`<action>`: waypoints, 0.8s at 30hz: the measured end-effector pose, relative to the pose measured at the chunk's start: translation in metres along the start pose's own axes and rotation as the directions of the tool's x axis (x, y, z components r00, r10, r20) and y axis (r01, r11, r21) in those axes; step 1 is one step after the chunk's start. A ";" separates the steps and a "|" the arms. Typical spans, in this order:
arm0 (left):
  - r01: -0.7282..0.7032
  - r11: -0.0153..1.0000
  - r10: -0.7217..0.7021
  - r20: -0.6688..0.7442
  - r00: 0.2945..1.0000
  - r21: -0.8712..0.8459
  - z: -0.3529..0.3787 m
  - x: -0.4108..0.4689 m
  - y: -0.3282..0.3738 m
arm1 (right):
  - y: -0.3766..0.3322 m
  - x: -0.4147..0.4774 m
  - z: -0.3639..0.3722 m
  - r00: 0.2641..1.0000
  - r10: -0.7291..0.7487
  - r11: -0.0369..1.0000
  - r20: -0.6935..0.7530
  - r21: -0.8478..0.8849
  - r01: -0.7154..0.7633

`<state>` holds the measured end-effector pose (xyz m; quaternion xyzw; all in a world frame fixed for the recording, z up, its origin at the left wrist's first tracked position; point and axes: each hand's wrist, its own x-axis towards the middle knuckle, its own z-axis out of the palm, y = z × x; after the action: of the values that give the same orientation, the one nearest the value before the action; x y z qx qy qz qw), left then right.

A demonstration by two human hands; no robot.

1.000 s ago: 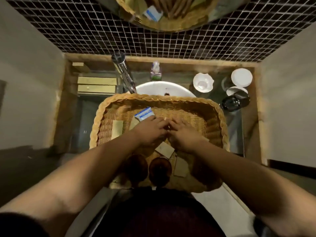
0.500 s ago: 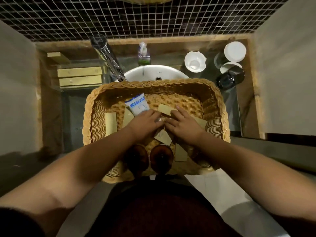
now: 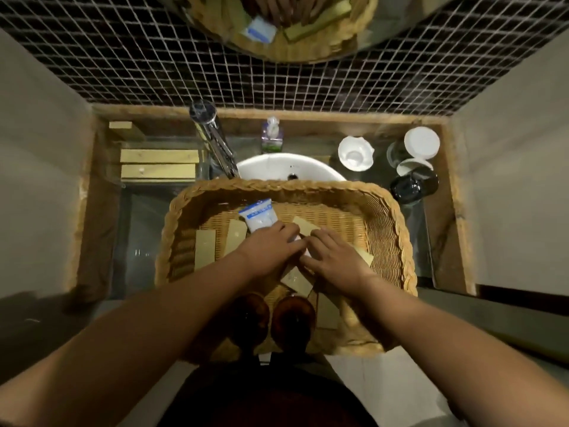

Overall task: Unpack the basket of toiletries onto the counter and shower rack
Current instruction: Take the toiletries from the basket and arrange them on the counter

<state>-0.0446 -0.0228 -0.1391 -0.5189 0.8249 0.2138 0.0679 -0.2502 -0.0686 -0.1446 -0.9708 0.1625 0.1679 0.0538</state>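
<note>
Dark mosaic tile backs a counter [image 3: 443, 235] with a white sink [image 3: 277, 164], and the wicker basket [image 3: 277, 188] sits over it. Both hands are down inside, side by side, fingertips nearly touching. Left hand [image 3: 271, 245] covers the near end of a blue-and-white tube [image 3: 257, 215], can't tell if it's actually gripping. Right hand [image 3: 335, 257] lies flat, fingers out, on tan packets [image 3: 303, 224]. Two brown bottles [image 3: 294, 315] stand just behind the wrists.

Uncovered more of the blue and white tube [image 3: 257, 215] past the left grip [image 3: 271, 246]. Uncovered a flat tan packet [image 3: 304, 224] just past the right grip [image 3: 334, 257], hidden a second ago. Brought the round mirror [image 3: 277, 26] back into sight up top.
</note>
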 end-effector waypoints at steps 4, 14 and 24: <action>0.104 0.984 -0.120 -0.106 0.987 -0.145 -0.016 -0.010 0.000 | 0.004 0.013 -0.025 0.998 0.064 0.997 -0.001 0.051 -0.064; 0.272 0.915 -0.362 -0.308 0.880 -0.297 -0.058 -0.059 -0.042 | 0.007 0.089 -0.093 0.927 0.352 0.791 -0.131 0.571 -0.220; 0.213 0.960 -0.262 -0.318 0.911 -0.179 -0.103 -0.032 -0.067 | 0.022 0.081 -0.114 0.875 0.428 0.797 -0.227 0.551 -0.247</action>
<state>0.0399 -0.0648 -0.0551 -0.6479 0.7377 0.1689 -0.0862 -0.1507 -0.1318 -0.0666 -0.8903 0.3805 -0.0440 0.2461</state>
